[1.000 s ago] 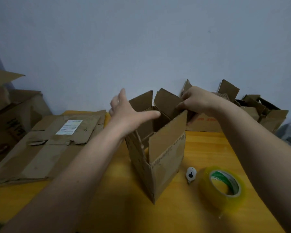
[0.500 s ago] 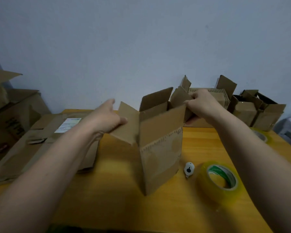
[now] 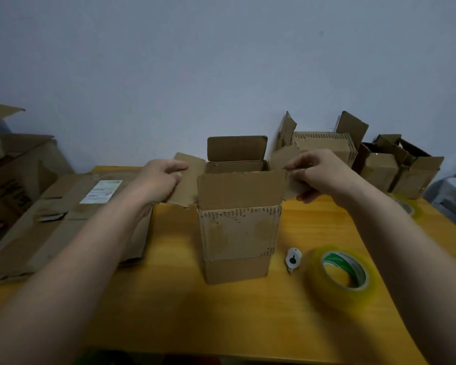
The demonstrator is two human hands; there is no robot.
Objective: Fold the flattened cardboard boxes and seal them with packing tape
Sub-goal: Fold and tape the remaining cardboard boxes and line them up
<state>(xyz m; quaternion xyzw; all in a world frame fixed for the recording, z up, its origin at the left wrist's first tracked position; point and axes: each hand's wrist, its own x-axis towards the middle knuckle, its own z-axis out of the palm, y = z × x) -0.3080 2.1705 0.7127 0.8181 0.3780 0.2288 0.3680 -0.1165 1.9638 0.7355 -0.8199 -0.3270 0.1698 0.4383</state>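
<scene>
The cardboard box point(image 3: 238, 227) is standing upright at the middle of the yellow table point(image 3: 221, 317), its top open and all four flaps still raised or splayed: the far flap point(image 3: 237, 148) is sticking straight up at twelve o'clock, and the near flap point(image 3: 241, 189) is standing up toward the viewer at six o'clock. The left hand point(image 3: 159, 179) is gripping the left flap point(image 3: 187, 180) at nine o'clock of the box, fingers curled over its upper edge and thumb beneath, while the right hand point(image 3: 317, 175) is pinching the right flap point(image 3: 282, 167) at three o'clock between thumb and fingers. Judging from this, the box is already squared up from flat, and the step in hand seems to be folding the side flaps inward; closing the two long flaps and taping the seam are still to come. Whether the bottom is sealed cannot be told from here. The roll of packing tape point(image 3: 344, 275) is lying flat at about four o'clock of the box, with a small white cutter point(image 3: 293, 258) just beside it, between roll and box, both untouched. At nine o'clock, flattened cardboard sheets point(image 3: 71, 222) are waiting, so more boxes seem left to fold. At two o'clock, along the wall, several erected boxes point(image 3: 387, 167) are sitting with their flaps open.
</scene>
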